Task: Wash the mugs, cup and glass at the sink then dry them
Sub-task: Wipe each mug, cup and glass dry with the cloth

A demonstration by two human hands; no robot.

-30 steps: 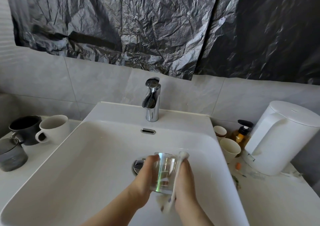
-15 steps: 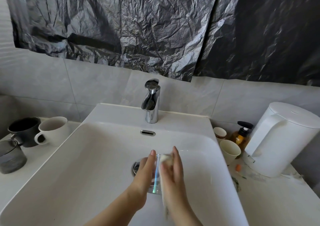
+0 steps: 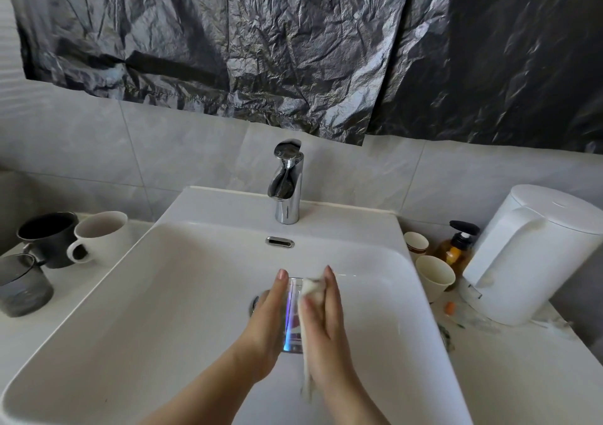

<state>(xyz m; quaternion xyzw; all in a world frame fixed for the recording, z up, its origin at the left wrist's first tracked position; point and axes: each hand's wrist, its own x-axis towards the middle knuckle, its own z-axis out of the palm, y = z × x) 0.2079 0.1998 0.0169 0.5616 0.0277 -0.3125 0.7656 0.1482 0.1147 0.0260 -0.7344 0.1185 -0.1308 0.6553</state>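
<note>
Two sets of straight, closed fingers are sandwiching the clear glass (image 3: 292, 315) just above the drain of the white sink (image 3: 163, 294). The left hand (image 3: 266, 320) is pressing flat on its left side, and the right hand (image 3: 328, 323) is pinching a white cloth (image 3: 310, 289) under the thumb and pressing it to the right side. A black mug (image 3: 49, 238), white mug (image 3: 101, 238) and grey glass mug (image 3: 23, 286) are standing left of the basin, with two paper cups (image 3: 435, 276), a pump bottle (image 3: 456, 250) (label too small to read) and a white kettle (image 3: 535, 255) on the right.
</note>
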